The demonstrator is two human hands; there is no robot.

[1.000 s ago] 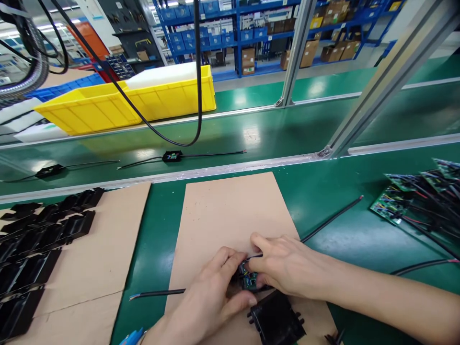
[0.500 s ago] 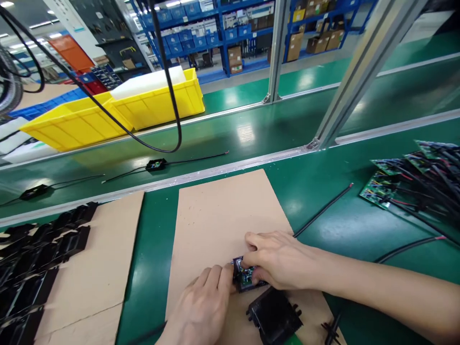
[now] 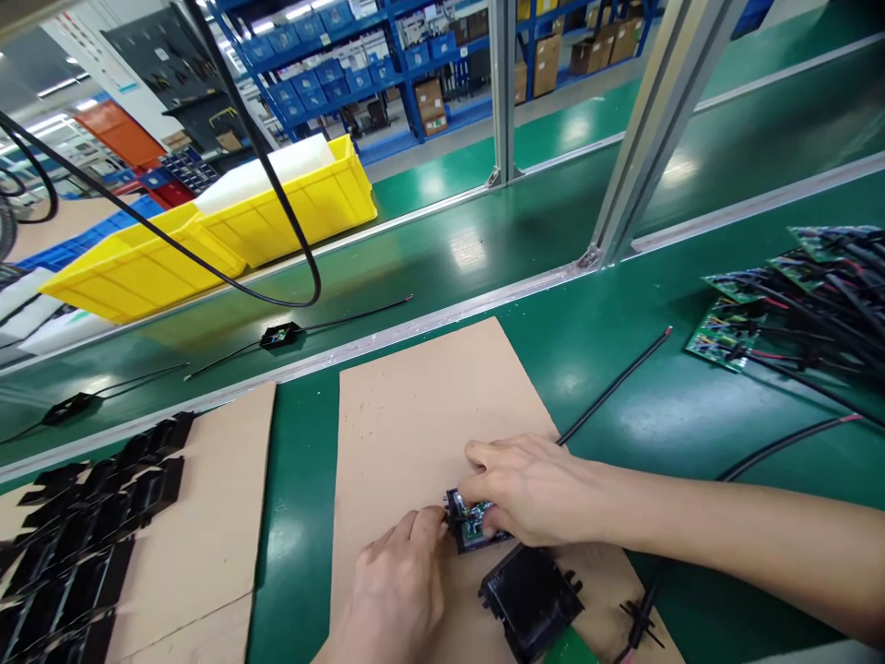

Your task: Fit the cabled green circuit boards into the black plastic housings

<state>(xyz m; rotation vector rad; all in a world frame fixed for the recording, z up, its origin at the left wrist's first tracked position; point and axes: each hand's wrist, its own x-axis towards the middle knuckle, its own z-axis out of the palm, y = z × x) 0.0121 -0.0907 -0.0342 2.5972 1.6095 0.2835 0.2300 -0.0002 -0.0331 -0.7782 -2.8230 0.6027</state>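
A green circuit board (image 3: 474, 522) sits in a small black plastic case (image 3: 477, 546) on the cardboard sheet. My right hand (image 3: 536, 489) is over it, thumb and fingers closed on the board and hiding its right side. At the case's left end is my left hand (image 3: 401, 581), its fingers curled and the index fingertip at the end tab. What lies between those fingers is hidden. Just below, a second black plastic case part (image 3: 531, 595) rests with its smooth face up. A black cable (image 3: 615, 383) extends from behind my right hand toward the upper right.
Several black cases (image 3: 89, 516) stand in rows on cardboard (image 3: 200, 553) at left. A pile of circuit boards with cables (image 3: 795, 314) lies at right. Beyond the metal rail, a wired case (image 3: 280, 336) rests near yellow bins (image 3: 290, 198). A metal post (image 3: 643, 129) rises ahead.
My left fingers have slid slightly left, away from the case's side, baring its left end. My right hand stays on the board. The camera view has shifted a little.
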